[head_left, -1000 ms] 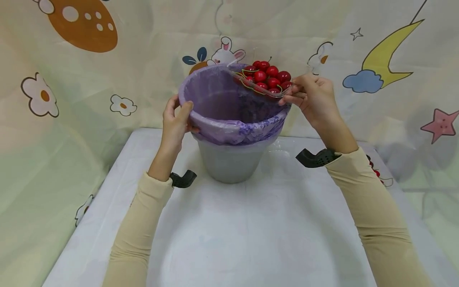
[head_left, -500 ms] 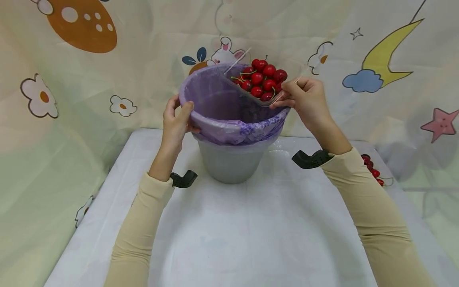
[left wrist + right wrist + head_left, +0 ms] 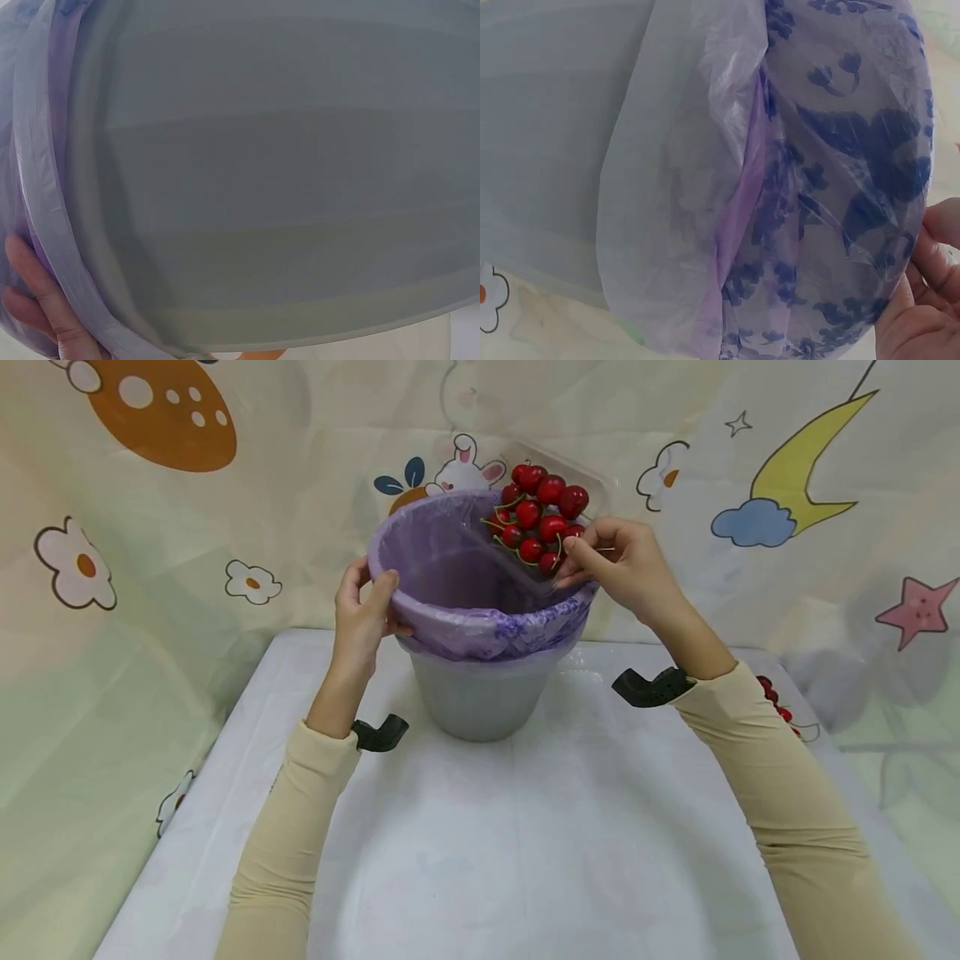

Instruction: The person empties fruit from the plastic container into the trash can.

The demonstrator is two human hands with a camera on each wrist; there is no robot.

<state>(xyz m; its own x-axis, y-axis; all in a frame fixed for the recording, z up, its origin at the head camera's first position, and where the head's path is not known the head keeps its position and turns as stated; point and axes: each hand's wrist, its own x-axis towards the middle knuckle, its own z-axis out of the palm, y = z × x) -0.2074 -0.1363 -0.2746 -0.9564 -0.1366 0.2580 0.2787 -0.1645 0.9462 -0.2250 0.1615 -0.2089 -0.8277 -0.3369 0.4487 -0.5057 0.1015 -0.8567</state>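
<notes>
My left hand (image 3: 365,610) grips the rim of a trash can (image 3: 480,702) on its left side, thumb over the purple liner bag (image 3: 465,618) folded around the rim. In the left wrist view, fingers (image 3: 49,292) lie against the folded liner. At the can's right rim, my right hand (image 3: 618,564) pinches the edge of a clear plastic tray (image 3: 600,485). Red cherries (image 3: 528,514) with green stems rest on this tray, which tilts down to the left over the can's opening. The right wrist view shows fingers (image 3: 922,307) beside the liner; the tray is hidden there.
More cherries (image 3: 772,697) lie at the table's right edge, partly behind the right sleeve. A white cloth covers the table (image 3: 517,843). Behind it hangs a printed curtain (image 3: 315,460).
The right hand has moved left and tipped the tray more steeply toward the can, so the cherries shifted left with it. The left hand stays on the rim.
</notes>
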